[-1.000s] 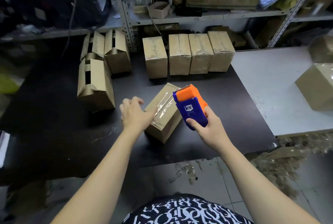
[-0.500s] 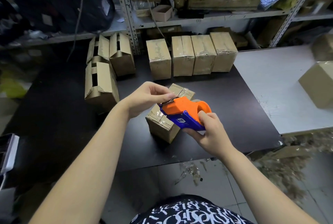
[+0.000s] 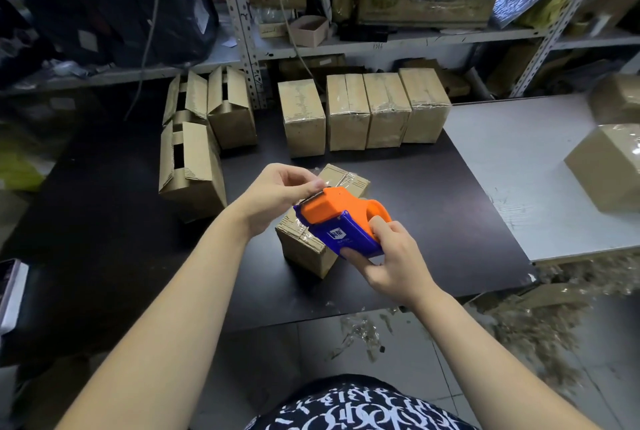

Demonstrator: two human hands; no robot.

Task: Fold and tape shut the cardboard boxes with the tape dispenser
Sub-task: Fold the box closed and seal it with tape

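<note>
the right hand (image 3: 394, 263) grasps the tape dispenser (image 3: 343, 222) just above the cardboard box (image 3: 304, 253) on the desk (image 3: 450, 215). the left hand (image 3: 277, 192) pinches the tape end (image 3: 321, 189) at its blade, probably to draw a fresh strip. a second ago that hand rested on the box.

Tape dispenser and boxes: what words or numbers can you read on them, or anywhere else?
Nothing reads clearly.
Dispenser: white label, two characters plus tiny print, too blurred.
Shelf edge: dark scribble, maybe digits, too small.
Shirt: white letter-like shapes, no readable words.
Boxes: no print seen.
</note>
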